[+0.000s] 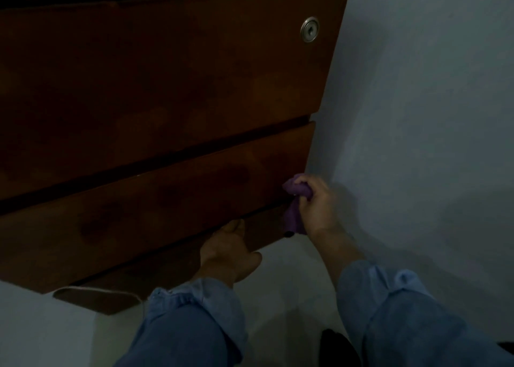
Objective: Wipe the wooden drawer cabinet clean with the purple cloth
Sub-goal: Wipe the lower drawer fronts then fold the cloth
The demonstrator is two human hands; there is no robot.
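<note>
Left hand (229, 251), nearest the camera, hooks its fingers into the gap under the lowest drawer front, apparently to steady it; whether they curl fully round the edge cannot be told. Just beyond and to the right, the right hand (317, 202) clenches the bunched purple cloth (294, 205) against the cabinet's (167, 83) right corner edge. Far above the grip: a round lock (309, 29).

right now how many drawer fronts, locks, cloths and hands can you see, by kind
drawer fronts: 3 (top, middle, bottom)
locks: 1 (round metal lock on the top front)
purple cloths: 1 (cloth held in the right hand)
hands: 2 (left hand, right hand)
total: 7
</note>
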